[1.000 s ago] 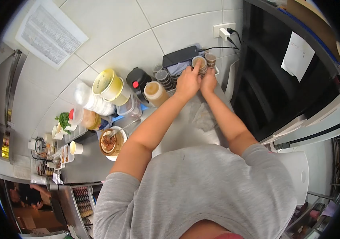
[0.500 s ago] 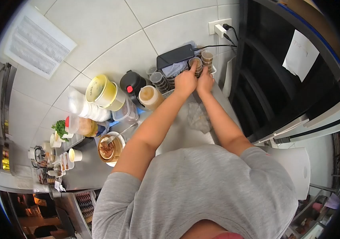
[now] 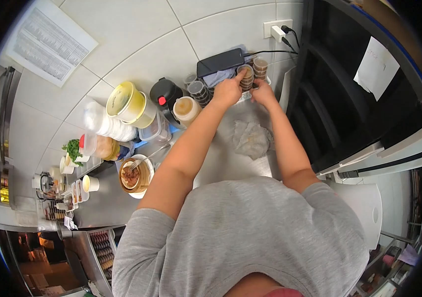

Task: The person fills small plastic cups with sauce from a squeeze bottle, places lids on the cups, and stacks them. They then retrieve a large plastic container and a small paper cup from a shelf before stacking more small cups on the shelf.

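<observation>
My left hand [image 3: 228, 93] is at a stack of small lidded sauce cups [image 3: 246, 79] with brown contents. Its index finger rests along the top cup, and the other fingers curl behind the stack's near side. Low beside the same stack is my right hand [image 3: 263, 94], its fingers pinched together; what lies between them is hidden. A second stack of brown cups [image 3: 260, 67] stands behind it. Left of my left hand are stacked cups with dark contents [image 3: 198, 91]. A black phone [image 3: 220, 63] lies above a bluish cloth [image 3: 218, 77].
A crumpled clear plastic bag [image 3: 251, 139] lies on the metal counter [image 3: 216, 158]. To the left stand a squat sauce bottle [image 3: 187, 110], a black thermos [image 3: 166, 94], a yellow-rimmed tub [image 3: 127, 104] and a bowl with a fork [image 3: 134, 177]. A charger cable runs to the wall socket [image 3: 277, 30].
My right hand has shifted slightly right and down, away from my left hand, to the stack's lower side. My left hand stays at the cups. The camera view has shifted a little.
</observation>
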The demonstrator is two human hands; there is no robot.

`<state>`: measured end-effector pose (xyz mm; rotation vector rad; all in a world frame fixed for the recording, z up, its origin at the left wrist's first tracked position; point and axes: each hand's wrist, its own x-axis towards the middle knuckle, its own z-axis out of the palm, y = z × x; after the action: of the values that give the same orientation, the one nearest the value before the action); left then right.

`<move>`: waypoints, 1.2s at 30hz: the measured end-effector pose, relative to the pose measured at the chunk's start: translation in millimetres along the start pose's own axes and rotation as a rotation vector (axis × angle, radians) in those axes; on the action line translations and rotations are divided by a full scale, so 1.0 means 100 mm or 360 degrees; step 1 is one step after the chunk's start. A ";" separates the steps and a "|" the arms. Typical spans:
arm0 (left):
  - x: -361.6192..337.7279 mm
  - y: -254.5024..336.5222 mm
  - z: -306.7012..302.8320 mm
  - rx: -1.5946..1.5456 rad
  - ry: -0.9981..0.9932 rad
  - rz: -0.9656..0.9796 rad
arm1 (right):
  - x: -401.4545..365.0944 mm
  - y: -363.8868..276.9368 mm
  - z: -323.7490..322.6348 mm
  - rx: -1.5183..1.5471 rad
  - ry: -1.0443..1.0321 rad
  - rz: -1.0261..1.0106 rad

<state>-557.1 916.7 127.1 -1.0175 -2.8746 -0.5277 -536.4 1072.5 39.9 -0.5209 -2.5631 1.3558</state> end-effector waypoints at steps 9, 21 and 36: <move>0.00 0.06 -0.01 -0.0001 0.0060 -0.0078 | 0.07 -0.30 -0.35 0.0211 -0.0861 0.0311; 0.00 0.03 0.11 -0.0030 0.0107 0.0016 | -0.34 -0.43 -0.48 -0.0215 -0.0429 0.0132; -1.75 0.19 0.14 -0.0740 0.0032 0.0025 | -0.10 -0.21 -0.16 0.0376 -0.0329 -0.0149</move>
<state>-407.3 829.9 92.7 -1.0678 -2.7819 -1.2368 -526.1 1069.6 66.7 -0.2273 -2.4940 1.7285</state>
